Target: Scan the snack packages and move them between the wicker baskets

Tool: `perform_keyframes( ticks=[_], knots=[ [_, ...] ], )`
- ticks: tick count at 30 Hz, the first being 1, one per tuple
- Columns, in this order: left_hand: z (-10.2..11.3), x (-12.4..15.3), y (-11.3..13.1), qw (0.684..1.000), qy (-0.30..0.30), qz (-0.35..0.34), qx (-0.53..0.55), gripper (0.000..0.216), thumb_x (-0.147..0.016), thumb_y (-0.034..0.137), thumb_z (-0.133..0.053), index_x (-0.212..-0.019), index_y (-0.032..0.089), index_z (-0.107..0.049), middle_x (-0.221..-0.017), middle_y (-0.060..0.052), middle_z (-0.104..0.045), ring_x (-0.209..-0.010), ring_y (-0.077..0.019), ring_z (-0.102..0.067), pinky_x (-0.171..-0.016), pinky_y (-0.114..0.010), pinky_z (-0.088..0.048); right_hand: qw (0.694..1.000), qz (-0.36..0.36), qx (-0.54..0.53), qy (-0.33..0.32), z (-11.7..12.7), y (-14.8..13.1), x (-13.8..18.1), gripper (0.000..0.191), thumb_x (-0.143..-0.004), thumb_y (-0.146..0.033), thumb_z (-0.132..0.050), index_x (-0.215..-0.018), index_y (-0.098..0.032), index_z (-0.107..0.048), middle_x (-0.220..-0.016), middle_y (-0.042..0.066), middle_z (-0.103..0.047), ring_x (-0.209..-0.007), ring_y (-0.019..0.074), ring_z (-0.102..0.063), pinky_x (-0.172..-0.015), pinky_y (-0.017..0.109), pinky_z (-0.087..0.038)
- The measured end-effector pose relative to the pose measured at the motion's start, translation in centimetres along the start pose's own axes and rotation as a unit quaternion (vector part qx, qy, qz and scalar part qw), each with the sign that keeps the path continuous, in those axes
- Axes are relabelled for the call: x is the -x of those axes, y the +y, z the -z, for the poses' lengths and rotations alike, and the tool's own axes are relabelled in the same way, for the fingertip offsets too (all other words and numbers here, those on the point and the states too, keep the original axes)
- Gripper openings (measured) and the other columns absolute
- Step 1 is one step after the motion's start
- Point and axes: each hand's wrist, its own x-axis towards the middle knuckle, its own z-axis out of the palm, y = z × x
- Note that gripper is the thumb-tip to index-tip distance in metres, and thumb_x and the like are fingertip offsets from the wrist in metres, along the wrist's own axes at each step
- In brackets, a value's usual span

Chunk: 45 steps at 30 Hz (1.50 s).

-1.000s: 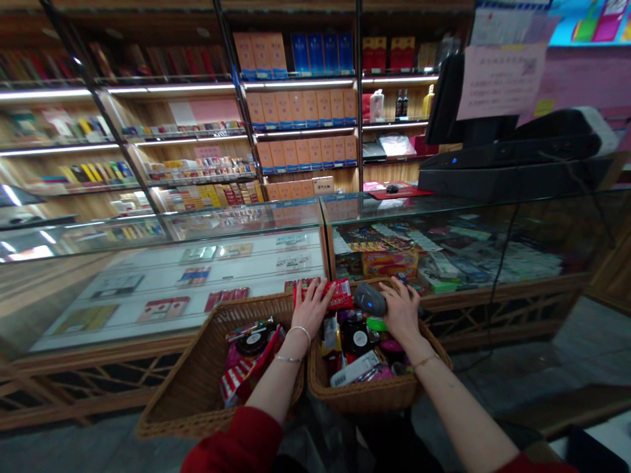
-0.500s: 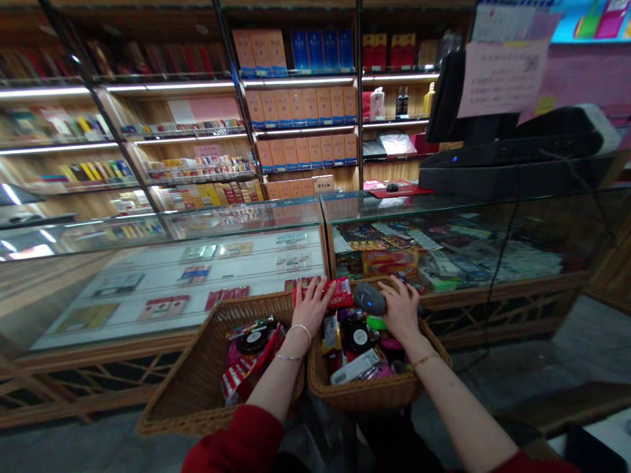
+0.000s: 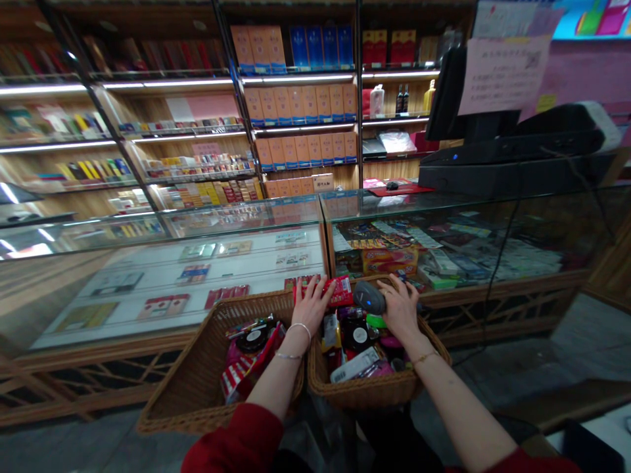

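Observation:
My left hand (image 3: 310,309) is over the far rim between two wicker baskets, its fingers on a red snack packet (image 3: 341,293) with a white barcode patch facing right. In my right hand (image 3: 400,307) is a dark grey barcode scanner (image 3: 369,298), its head pointing left, close to the packet. Below both hands, the right basket (image 3: 365,398) holds a round black tub (image 3: 359,336), a white package (image 3: 355,365) and other wrapped goods. In the left basket (image 3: 185,378) lie a red-and-white striped bag (image 3: 241,373) and another round black container (image 3: 254,337).
Beyond the baskets runs a glass display counter (image 3: 276,217) with packs inside. A monitor (image 3: 444,98) with a paper sheet stands on it at the right. A dark cable (image 3: 501,249) hangs down the counter's front. Stocked shelves (image 3: 300,128) line the back wall.
Hardly anything differs. Both hands stay in place with the red packet and the scanner; the camera view shifts very slightly.

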Motion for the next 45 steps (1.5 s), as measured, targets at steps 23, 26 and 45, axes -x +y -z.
perform_keyframes(
  ticks=[23, 26, 45],
  knots=[
    [0.2, 0.0, 0.0, 1.0, 0.0, -0.001, -0.001, 0.055, -0.095, 0.024, -0.042, -0.149, 0.032, -0.036, -0.158, -0.007, -0.037, -0.145, -0.0317, -0.031, -0.117, -0.066, -0.018, 1.0, 0.0, -0.023, -0.005, -0.3, 0.2, 0.0, 0.024, -0.076, -0.009, -0.053, -0.09, -0.022, -0.068, -0.119, 0.006, -0.071, -0.133, 0.0272, -0.042, -0.108, 0.05, -0.018],
    [0.3, 0.0, 0.1, 1.0, -0.003, 0.001, -0.002, 0.057, -0.095, 0.024, -0.041, -0.151, 0.033, -0.032, -0.158, -0.006, -0.036, -0.145, -0.0311, -0.031, -0.117, -0.065, -0.018, 1.0, -0.003, -0.019, -0.006, -0.2, 0.1, 0.0, 0.025, -0.075, -0.009, -0.053, -0.091, -0.022, -0.068, -0.12, 0.007, -0.071, -0.134, 0.0275, -0.041, -0.107, 0.05, -0.018],
    [1.1, 0.0, -0.1, 0.999, -0.021, 0.048, 0.015, 0.072, -0.086, 0.03, -0.06, -0.152, 0.034, -0.031, -0.157, -0.007, -0.039, -0.145, -0.0328, -0.031, -0.118, -0.065, -0.015, 1.0, -0.008, 0.023, 0.013, -0.2, -0.1, 0.0, 0.023, -0.078, -0.009, -0.052, -0.089, -0.022, -0.067, -0.119, 0.004, -0.071, -0.131, 0.0259, -0.044, -0.107, 0.048, -0.018]
  ],
)
